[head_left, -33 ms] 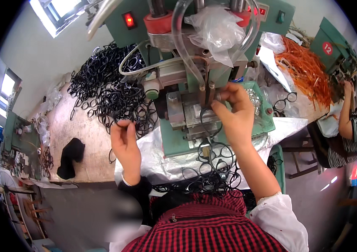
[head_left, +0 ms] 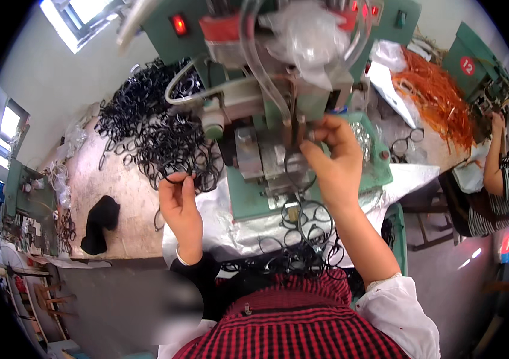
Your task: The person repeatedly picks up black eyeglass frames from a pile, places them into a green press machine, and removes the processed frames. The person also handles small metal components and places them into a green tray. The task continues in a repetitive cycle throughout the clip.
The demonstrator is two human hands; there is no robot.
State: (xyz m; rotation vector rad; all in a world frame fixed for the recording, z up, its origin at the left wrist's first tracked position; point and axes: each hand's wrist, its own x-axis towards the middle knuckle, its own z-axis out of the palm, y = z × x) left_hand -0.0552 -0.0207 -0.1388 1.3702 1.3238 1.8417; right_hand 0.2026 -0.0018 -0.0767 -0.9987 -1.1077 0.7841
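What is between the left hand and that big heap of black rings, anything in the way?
Nothing visible. The left hand already pinches a black ring at the near edge of the heap of black rings on the worktable. The green machine stands off to its right, not between them.

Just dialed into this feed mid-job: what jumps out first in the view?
A green machine with a lit red lamp fills the centre, the right hand up at its metal head. A big pile of black rings spreads at its left, where the left hand pinches one. Orange strands are heaped at upper right.
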